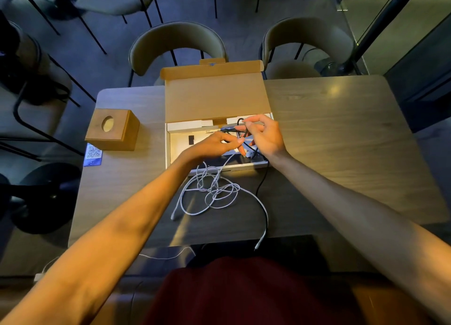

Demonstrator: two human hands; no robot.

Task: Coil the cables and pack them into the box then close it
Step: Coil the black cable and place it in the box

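An open cardboard box (175,127) with a white inside lies at the middle of the table, its lid (217,97) standing up at the far side. Both hands hover over the box. My right hand (264,135) pinches a small loop of the black cable (241,127). My left hand (217,145) grips the same black cable just to the left. The rest of the black cable (262,180) trails over the box's near edge onto the table. A white cable (212,193) lies in a loose tangle in front of the box.
A wooden cube with a round hole (113,129) stands left of the box, a blue card with a QR code (93,154) beside it. Two chairs (178,44) face the table's far edge. A thin white wire (168,256) hangs below the near edge.
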